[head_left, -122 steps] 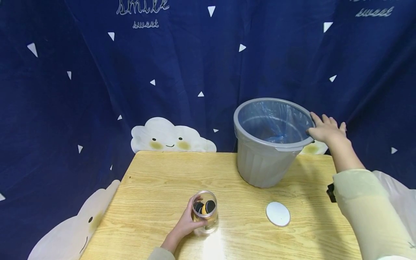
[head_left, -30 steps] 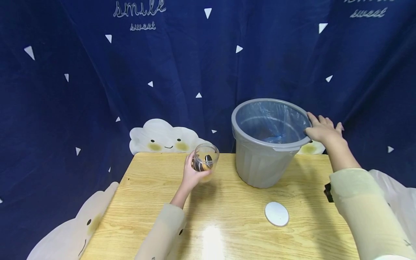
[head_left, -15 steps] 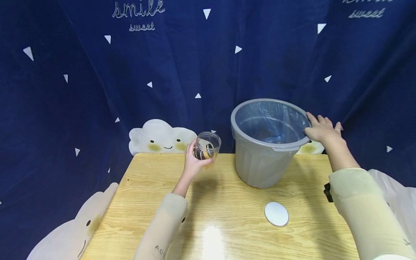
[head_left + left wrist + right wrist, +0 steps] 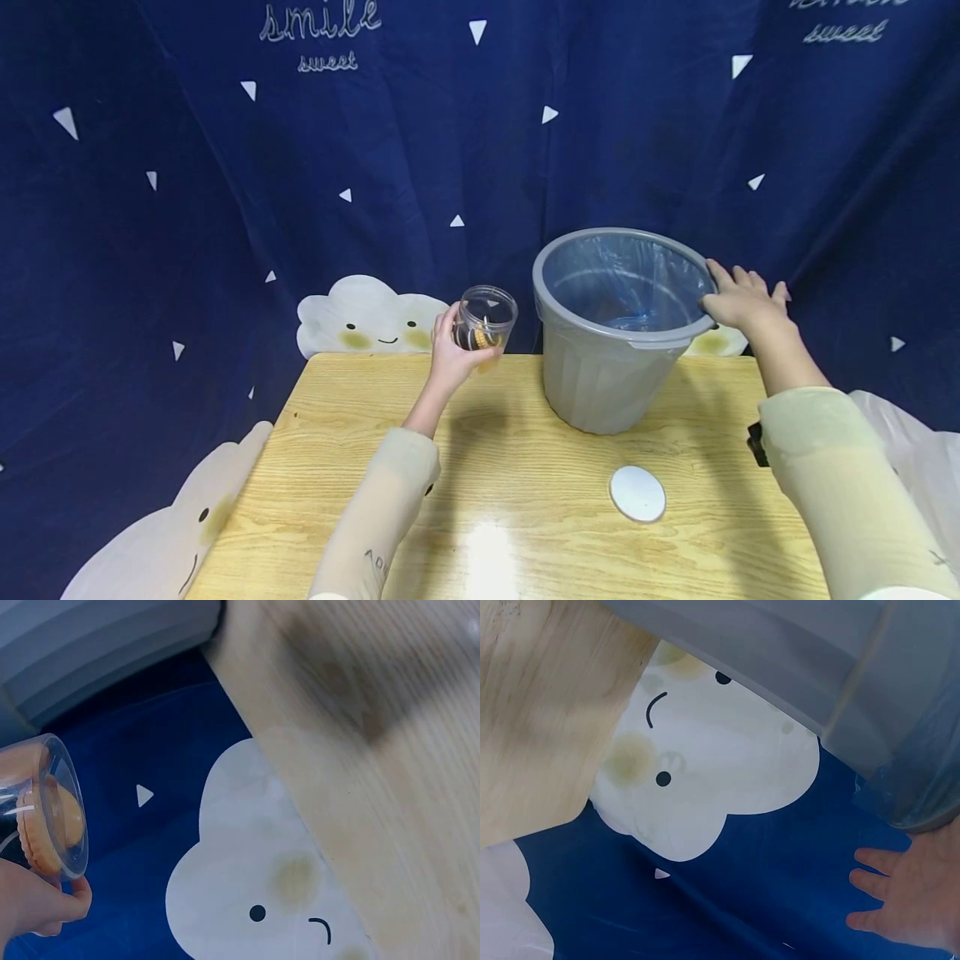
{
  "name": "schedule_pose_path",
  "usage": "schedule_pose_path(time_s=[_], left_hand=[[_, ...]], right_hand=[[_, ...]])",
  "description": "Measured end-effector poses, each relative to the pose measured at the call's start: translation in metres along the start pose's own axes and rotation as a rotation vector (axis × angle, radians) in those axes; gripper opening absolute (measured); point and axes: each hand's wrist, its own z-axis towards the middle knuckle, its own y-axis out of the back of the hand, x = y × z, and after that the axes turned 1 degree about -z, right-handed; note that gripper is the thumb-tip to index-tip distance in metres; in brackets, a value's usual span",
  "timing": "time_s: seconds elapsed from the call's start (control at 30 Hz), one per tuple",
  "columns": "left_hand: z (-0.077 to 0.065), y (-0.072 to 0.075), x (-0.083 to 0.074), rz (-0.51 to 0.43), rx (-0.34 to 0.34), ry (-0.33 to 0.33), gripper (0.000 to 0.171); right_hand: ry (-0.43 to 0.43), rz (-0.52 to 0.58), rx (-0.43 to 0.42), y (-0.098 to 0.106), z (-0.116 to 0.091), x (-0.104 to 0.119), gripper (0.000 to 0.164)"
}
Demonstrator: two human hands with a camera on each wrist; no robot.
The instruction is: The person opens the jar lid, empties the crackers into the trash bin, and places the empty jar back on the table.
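Note:
My left hand (image 4: 453, 354) grips a clear plastic jar (image 4: 513, 321) around its side, raised over the back of the table and leaning slightly right. The jar has no lid on it and holds several round, macaron-like cookies (image 4: 482, 337), dark and orange; an orange one (image 4: 37, 832) shows through its base end in the left wrist view. To its right stands a grey trash bin (image 4: 600, 379) lined with a blue bag (image 4: 637, 321). My right hand (image 4: 746, 302) rests on the bin's right rim, fingers (image 4: 874, 883) straight and spread in the right wrist view.
A flat white disc (image 4: 637, 493), like a lid, lies on the wooden table (image 4: 337, 467) in front of the bin. The table's back edge runs just behind the bin, against a dark blue curtain (image 4: 420, 150) printed with clouds and triangles.
My left hand has lifted the jar off the table and carried it up, back and slightly right, closer to the bin. My right hand stays on the bin's rim.

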Motion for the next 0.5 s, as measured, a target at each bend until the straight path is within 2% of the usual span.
schedule_pose_path(time_s=[0.27, 0.5], left_hand=[[0.009, 0.0, -0.01, 0.005, -0.008, -0.037, 0.086], [0.017, 0.0, -0.02, 0.036, -0.005, -0.044, 0.085]], right_hand=[[0.003, -0.003, -0.001, 0.001, 0.0, 0.001, 0.07], [0.001, 0.002, 0.002, 0.001, -0.001, 0.001, 0.07]])
